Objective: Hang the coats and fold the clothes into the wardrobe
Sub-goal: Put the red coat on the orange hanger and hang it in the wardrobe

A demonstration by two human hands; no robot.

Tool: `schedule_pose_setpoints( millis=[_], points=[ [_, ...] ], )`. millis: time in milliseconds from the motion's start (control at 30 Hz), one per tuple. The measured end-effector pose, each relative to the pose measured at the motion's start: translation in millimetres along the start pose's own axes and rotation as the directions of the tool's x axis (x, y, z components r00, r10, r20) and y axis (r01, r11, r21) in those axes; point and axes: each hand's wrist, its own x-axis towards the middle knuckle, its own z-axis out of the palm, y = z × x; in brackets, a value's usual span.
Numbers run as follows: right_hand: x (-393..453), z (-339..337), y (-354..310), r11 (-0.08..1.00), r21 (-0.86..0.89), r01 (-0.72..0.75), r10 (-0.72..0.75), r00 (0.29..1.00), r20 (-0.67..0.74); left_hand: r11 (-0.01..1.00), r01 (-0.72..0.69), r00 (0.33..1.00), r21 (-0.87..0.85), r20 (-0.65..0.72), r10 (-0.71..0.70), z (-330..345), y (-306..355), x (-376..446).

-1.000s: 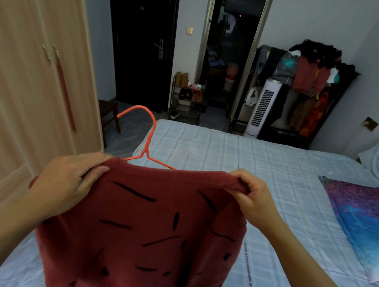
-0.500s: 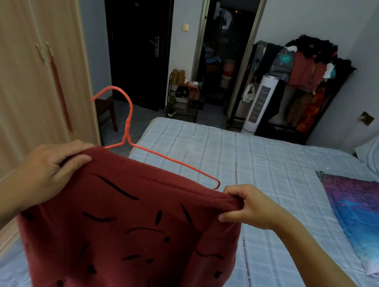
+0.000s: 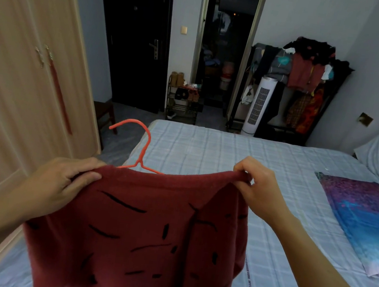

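Both of my hands are closed on the top edge of the red sweater [image 3: 145, 235], which hangs in front of me above the near side of the bed [image 3: 231, 154]. My left hand [image 3: 59, 187] is clenched over the left shoulder, thumb on the near face and fingers wrapped round behind, and I judge it has the hidden end of the hanger in with the cloth, though I cannot see that. My right hand [image 3: 260, 190] pinches the right shoulder between thumb and fingertips. The knit looks thick and soft: it sags between my two grips and drops in loose folds, so I expect it to be limp, moderately heavy for a garment, and not slippery. It will not hold any shape by itself, so the shoulders are the right places to hold it, and the collar is where it must sit. Just behind the collar rises the orange wire hanger [image 3: 141, 151], its hook upright and curling left; it looks thin and light, likely to bend or twist if the sweater pulls unevenly. For carrying, I would take the neck below the hook. At my left stands the wardrobe [image 3: 22, 69], doors shut. Farther off lies a blue and purple cloth [image 3: 366, 219] on the bed, well apart.
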Motion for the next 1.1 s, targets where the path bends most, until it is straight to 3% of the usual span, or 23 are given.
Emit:
schedule_pose_setpoints(
  millis=[167,333,533,633,800,933,1100],
  points=[
    [21,-4,-13,0.995,-0.016,0.094,-0.095,0.994,-0.045,0.997,-0.017,1.000,-0.079,0.015,0.018,5,17,6],
    [36,11,-18,0.995,-0.003,0.100,-0.099,0.994,0.044,0.978,-0.018,1.000,-0.209,-0.011,0.016,14,33,12],
    [27,33,-21,0.969,-0.084,-0.233,0.238,0.970,0.055,0.960,0.043,0.989,-0.277,-0.127,-0.081,32,31,6],
    [16,38,-24,0.943,-0.135,-0.303,0.316,0.944,0.095,0.963,0.072,0.983,-0.259,-0.142,-0.112,39,31,2],
    [-5,43,-41,0.925,0.058,-0.375,0.371,0.926,0.064,0.975,0.117,0.967,-0.188,-0.201,-0.154,46,29,1],
    [-27,38,-46,0.920,0.224,-0.321,0.312,0.947,0.073,0.976,0.157,0.952,-0.154,-0.238,-0.191,46,22,-4],
    [-35,44,-47,0.977,0.156,-0.145,0.147,0.989,-0.005,0.983,0.144,0.964,-0.115,-0.210,-0.166,48,30,-6]
  ],
)
